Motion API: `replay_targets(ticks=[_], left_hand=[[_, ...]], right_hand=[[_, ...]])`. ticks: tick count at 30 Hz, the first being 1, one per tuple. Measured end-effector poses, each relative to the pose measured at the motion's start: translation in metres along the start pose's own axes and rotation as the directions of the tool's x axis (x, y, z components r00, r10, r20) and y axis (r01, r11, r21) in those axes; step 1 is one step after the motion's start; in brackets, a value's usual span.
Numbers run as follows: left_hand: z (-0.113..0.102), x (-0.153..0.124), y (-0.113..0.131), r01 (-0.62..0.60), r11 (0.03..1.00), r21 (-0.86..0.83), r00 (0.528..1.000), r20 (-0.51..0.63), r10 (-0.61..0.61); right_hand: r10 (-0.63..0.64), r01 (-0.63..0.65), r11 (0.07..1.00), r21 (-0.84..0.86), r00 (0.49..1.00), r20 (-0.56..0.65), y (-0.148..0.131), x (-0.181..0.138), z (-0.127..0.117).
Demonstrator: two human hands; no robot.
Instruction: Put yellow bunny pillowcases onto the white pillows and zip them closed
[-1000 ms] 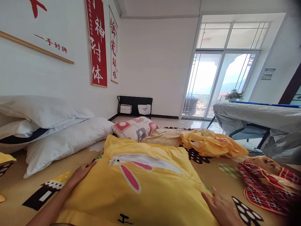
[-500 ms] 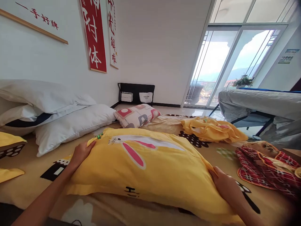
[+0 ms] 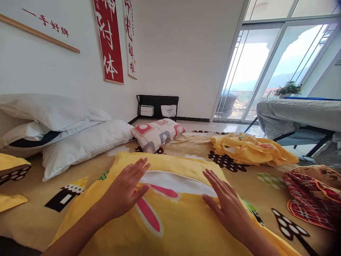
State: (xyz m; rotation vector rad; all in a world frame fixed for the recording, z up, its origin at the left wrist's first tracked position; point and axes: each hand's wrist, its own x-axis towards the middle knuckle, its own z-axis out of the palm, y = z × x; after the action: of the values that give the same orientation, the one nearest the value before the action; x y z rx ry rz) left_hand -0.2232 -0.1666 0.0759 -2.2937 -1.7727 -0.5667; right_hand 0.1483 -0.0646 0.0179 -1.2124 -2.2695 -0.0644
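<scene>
A yellow pillow (image 3: pixel 186 224) with a printed rabbit, its long pink-centred ears showing, lies flat on the patterned bed cover (image 3: pixel 255 185) in front of me. My left hand (image 3: pixel 125 193) is open at the pillow's left upper part, fingers stretched forward and covering part of the print. Across from it, my right hand (image 3: pixel 226 206) is also open, with fingers extended over the right upper part. Neither hand grips the fabric; whether the palms press on it or hover just above, I cannot tell. A white band of the print runs between the hands.
White pillows (image 3: pixel 87 149) are piled at left against the wall. A patterned pillow (image 3: pixel 159 134) lies ahead. Crumpled yellow cloth (image 3: pixel 253 149) and a red plaid cloth (image 3: pixel 311 199) lie at right. Beyond the bed stands a covered table (image 3: pixel 301 112) by the glass doors.
Both hands have let go of the pillow's side edges and moved inward over its top, fingers now stretched out. The pillow lies flatter and nearer to me.
</scene>
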Motion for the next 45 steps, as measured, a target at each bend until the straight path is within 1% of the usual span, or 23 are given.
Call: replay_targets(ticks=[1, 2, 4, 5, 7, 10, 16, 21, 28, 31, 33, 35, 37, 39, 41, 42, 43, 44, 45], left_hand=[[0.013, 0.006, 0.007, -0.025, 1.000, -0.001, 0.998, 0.051, 0.025], [0.028, 0.009, 0.010, -0.019, 1.000, -0.003, 0.995, 0.097, 0.020], [0.058, 0.004, 0.003, 0.031, 0.999, -0.012, 0.986, 0.166, -0.029], [0.071, -0.001, -0.003, 0.056, 0.998, -0.020, 0.981, 0.187, -0.051], [0.085, -0.012, -0.015, 0.083, 0.996, -0.034, 0.977, 0.201, -0.074], [0.089, -0.021, -0.019, 0.081, 0.995, -0.056, 0.977, 0.201, -0.068], [0.086, -0.013, -0.011, 0.085, 0.993, -0.082, 0.978, 0.200, -0.067], [0.087, -0.013, -0.011, 0.081, 0.991, -0.106, 0.979, 0.196, -0.059], [0.080, -0.014, -0.010, 0.079, 0.992, -0.097, 0.979, 0.197, -0.058], [0.091, -0.014, -0.007, 0.094, 0.991, -0.091, 0.976, 0.207, -0.073], [0.102, -0.017, -0.003, 0.094, 0.992, -0.080, 0.981, 0.176, -0.079], [0.106, -0.022, -0.001, 0.089, 0.994, -0.069, 0.988, 0.132, -0.079], [0.096, -0.024, -0.001, 0.095, 0.993, -0.075, 0.988, 0.125, -0.085], [0.071, -0.013, -0.004, 0.090, 0.989, -0.117, 0.976, 0.209, -0.064], [0.040, 0.014, -0.004, 0.113, 0.982, -0.153, 0.949, 0.308, -0.061], [0.026, 0.033, -0.001, 0.137, 0.979, -0.150, 0.945, 0.317, -0.084], [0.017, 0.054, 0.004, 0.170, 0.976, -0.133, 0.946, 0.299, -0.124], [0.013, 0.076, 0.010, 0.208, 0.973, -0.100, 0.956, 0.229, -0.181], [0.015, 0.096, 0.017, 0.231, 0.970, -0.076, 0.965, 0.148, -0.218]], right_hand=[[-0.001, -0.001, 1.000, 0.025, 0.998, 0.062, -0.012, 0.010, 0.012], [0.010, -0.019, 0.998, 0.058, 0.990, 0.144, -0.018, 0.015, 0.025], [0.049, -0.085, 0.990, 0.117, 0.958, 0.281, -0.016, 0.017, 0.051], [0.059, -0.110, 0.984, 0.142, 0.945, 0.323, -0.011, 0.015, 0.062], [0.066, -0.132, 0.976, 0.173, 0.937, 0.343, 0.000, 0.008, 0.074], [0.061, -0.124, 0.976, 0.177, 0.945, 0.322, 0.007, -0.002, 0.078], [0.082, -0.130, 0.979, 0.159, 0.958, 0.275, 0.009, -0.015, 0.079], [0.076, -0.122, 0.978, 0.167, 0.963, 0.258, 0.009, -0.016, 0.078], [0.072, -0.120, 0.976, 0.183, 0.965, 0.252, 0.011, -0.014, 0.078], [0.070, -0.114, 0.977, 0.182, 0.971, 0.231, 0.008, -0.017, 0.085], [0.079, -0.119, 0.975, 0.188, 0.975, 0.206, 0.005, -0.022, 0.090], [0.091, -0.131, 0.970, 0.207, 0.977, 0.191, 0.005, -0.026, 0.087], [0.087, -0.142, 0.960, 0.240, 0.971, 0.225, 0.008, -0.022, 0.074], [0.093, -0.177, 0.953, 0.246, 0.943, 0.319, 0.007, -0.004, 0.050], [0.170, -0.244, 0.960, 0.133, 0.895, 0.412, -0.003, 0.030, 0.024], [0.217, -0.260, 0.964, 0.050, 0.885, 0.412, -0.013, 0.051, 0.014], [0.263, -0.268, 0.963, -0.040, 0.886, 0.382, -0.027, 0.073, 0.007], [0.254, -0.236, 0.967, -0.095, 0.915, 0.314, -0.042, 0.093, 0.006], [0.217, -0.198, 0.976, -0.095, 0.938, 0.271, -0.057, 0.111, 0.009]])
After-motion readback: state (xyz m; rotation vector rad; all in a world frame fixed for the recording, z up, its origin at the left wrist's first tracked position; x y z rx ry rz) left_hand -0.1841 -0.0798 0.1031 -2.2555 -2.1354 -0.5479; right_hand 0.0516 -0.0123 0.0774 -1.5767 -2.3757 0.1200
